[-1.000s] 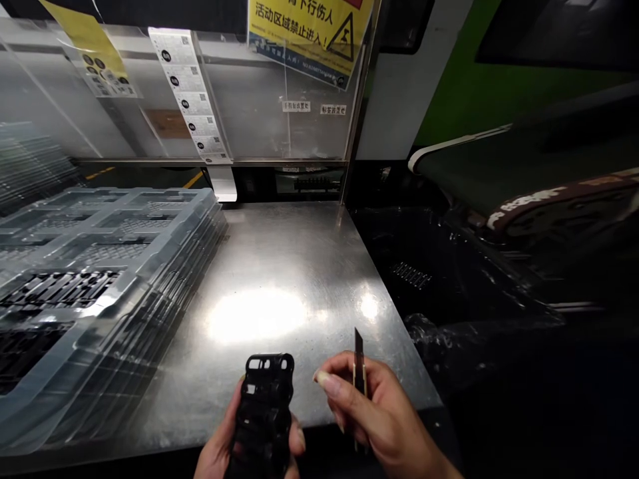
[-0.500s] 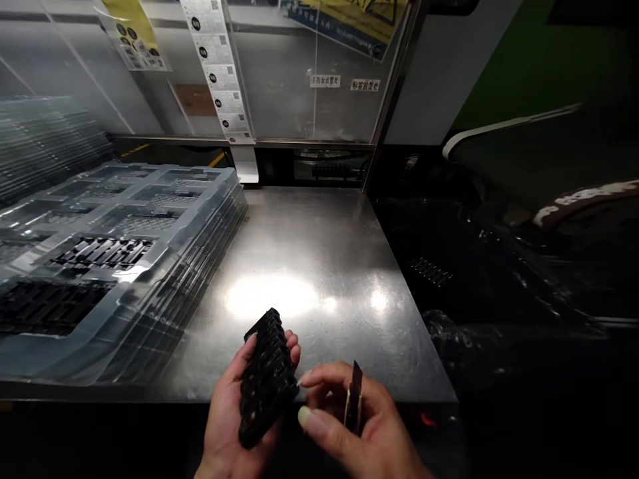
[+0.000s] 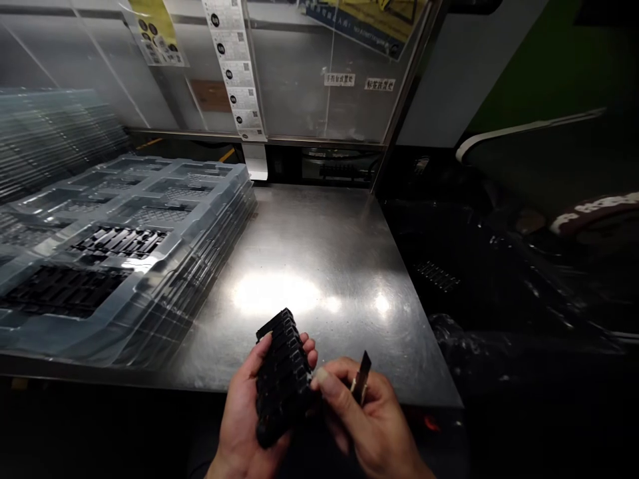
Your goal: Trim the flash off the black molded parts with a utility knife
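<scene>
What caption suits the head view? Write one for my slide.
Left hand holds a black part, right hand a knife, at a metal table with stacked trays.

Tray stack [image 3: 200,247] left on table [image 3: 329,239], labels [image 3: 239,74] behind

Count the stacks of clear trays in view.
2: a nearer stack on the left of the metal table, and a farther stack behind it at the picture's left edge. Others may be hidden.

A ribbed black part [image 3: 280,382] tilts near a dark-bladed knife [image 3: 364,370].
</scene>
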`<state>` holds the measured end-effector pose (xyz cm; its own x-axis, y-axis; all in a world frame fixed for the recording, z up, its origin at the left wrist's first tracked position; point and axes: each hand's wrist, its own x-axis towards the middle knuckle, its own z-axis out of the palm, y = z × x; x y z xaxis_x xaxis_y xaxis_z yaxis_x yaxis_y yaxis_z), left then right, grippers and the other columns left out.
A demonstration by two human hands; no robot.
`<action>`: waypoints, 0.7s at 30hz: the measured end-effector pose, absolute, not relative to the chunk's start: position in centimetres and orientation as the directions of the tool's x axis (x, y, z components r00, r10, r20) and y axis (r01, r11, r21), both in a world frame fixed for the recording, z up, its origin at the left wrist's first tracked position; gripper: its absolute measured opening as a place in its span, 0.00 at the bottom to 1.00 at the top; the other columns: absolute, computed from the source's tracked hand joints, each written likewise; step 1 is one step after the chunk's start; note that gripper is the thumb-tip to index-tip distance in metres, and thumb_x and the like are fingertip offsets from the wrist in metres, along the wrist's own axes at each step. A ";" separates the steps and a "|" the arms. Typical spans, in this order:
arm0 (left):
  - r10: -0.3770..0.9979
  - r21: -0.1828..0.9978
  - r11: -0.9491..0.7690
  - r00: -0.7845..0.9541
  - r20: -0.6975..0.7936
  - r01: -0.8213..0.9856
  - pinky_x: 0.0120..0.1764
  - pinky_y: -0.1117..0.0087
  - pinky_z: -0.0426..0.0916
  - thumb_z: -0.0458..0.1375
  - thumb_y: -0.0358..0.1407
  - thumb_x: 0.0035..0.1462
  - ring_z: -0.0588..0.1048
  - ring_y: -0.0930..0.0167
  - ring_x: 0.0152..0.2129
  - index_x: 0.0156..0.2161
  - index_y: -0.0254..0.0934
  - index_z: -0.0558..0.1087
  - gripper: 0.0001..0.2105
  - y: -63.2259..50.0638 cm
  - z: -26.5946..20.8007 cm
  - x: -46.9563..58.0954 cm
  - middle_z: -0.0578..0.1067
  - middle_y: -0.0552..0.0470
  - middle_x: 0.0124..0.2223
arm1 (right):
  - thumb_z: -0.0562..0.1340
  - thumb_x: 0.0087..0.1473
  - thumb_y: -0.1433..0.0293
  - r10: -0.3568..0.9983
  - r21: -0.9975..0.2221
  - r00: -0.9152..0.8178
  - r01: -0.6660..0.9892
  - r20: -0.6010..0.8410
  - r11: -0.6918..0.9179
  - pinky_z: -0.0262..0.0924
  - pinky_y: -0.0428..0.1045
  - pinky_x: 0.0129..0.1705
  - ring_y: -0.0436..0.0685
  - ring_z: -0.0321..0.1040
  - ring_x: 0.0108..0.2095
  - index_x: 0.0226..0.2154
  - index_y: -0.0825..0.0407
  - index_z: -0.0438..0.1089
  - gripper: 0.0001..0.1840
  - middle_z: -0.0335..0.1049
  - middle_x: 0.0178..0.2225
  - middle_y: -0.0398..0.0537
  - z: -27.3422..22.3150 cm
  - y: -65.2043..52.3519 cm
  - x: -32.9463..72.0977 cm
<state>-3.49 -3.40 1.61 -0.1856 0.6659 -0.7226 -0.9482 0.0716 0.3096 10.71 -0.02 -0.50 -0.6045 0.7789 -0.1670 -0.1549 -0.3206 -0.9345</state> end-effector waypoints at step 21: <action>0.934 0.981 0.180 -0.327 -0.145 0.077 0.64 0.68 0.65 0.62 0.41 0.63 0.71 0.64 0.63 0.64 0.57 0.69 0.25 -7.5 -0.5 -2.1 0.75 0.58 0.65 | 0.71 0.59 0.58 0.830 -0.991 -0.554 -0.066 -0.061 -0.117 0.61 0.47 0.32 0.51 0.65 0.28 0.47 0.45 0.80 0.15 0.70 0.28 0.41 2.0 1.4 12.0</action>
